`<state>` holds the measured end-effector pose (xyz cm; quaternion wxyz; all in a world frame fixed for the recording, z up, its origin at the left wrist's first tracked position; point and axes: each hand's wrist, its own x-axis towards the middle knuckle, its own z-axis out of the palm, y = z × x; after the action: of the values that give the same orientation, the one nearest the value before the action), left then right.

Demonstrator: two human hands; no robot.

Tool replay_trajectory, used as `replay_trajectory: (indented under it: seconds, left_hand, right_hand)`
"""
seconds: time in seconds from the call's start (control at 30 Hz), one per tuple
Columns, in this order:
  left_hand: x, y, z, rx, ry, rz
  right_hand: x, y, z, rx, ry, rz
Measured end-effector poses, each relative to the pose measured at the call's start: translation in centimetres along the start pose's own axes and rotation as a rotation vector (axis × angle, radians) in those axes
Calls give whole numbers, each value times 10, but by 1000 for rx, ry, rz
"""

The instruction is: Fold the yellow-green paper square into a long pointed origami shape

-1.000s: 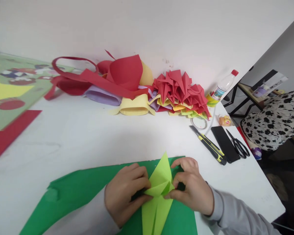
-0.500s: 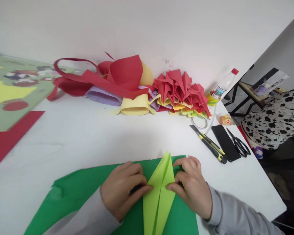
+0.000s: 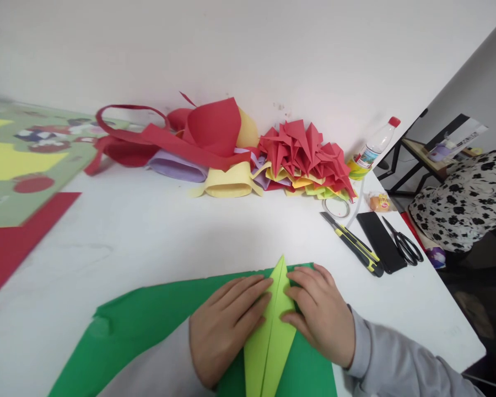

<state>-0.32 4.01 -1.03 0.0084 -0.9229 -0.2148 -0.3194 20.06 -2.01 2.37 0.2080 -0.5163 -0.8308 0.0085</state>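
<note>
A light green sheet of paper [image 3: 275, 331], folded into a long narrow kite shape with a seam down its middle, lies on a larger dark green sheet [image 3: 157, 325]. Its point faces away from me, and its near end runs out of view. My left hand [image 3: 231, 325] lies with fingers stretched flat along the left side of the folded paper, its thumb hidden. On the right side, my right hand [image 3: 320, 309] rests its fingertips and thumb on the paper, spread apart.
Along the wall lie red paper strips [image 3: 165, 144], a yellow paper tube [image 3: 228, 181] and red folded paper shapes [image 3: 300, 146]. At right are a bottle [image 3: 374, 146], tape roll [image 3: 336, 207], utility knife [image 3: 353, 245], black case [image 3: 381, 242] and scissors [image 3: 403, 242]. A person's patterned clothing [image 3: 467, 193] shows beyond.
The two raised tips of the folded paper now lie together as one point. My left hand has moved right and forward and flattened its fingers; my right fingers have come down onto the paper.
</note>
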Motion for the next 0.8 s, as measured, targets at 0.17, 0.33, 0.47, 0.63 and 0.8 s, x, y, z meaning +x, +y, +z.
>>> replay_trajectory:
  seconds: [0.17,0.33,0.47,0.63,0.8]
  left_hand:
    - [-6,-1,3,23,-106,46]
    - [-6,-1,2,93,-155,16]
    - [-5,-1,6,142,-148,9]
    - [-5,0,11,143,-169,15]
    - [-2,2,10,145,-203,-17]
  right_hand:
    - [-3,1,3,-33,-20,-26]
    - [3,7,4,-39,-44,-41]
    - [9,10,4,-42,-98,-30]
    - [12,12,4,-36,-196,-8]
    - [13,12,2,-40,-272,7]
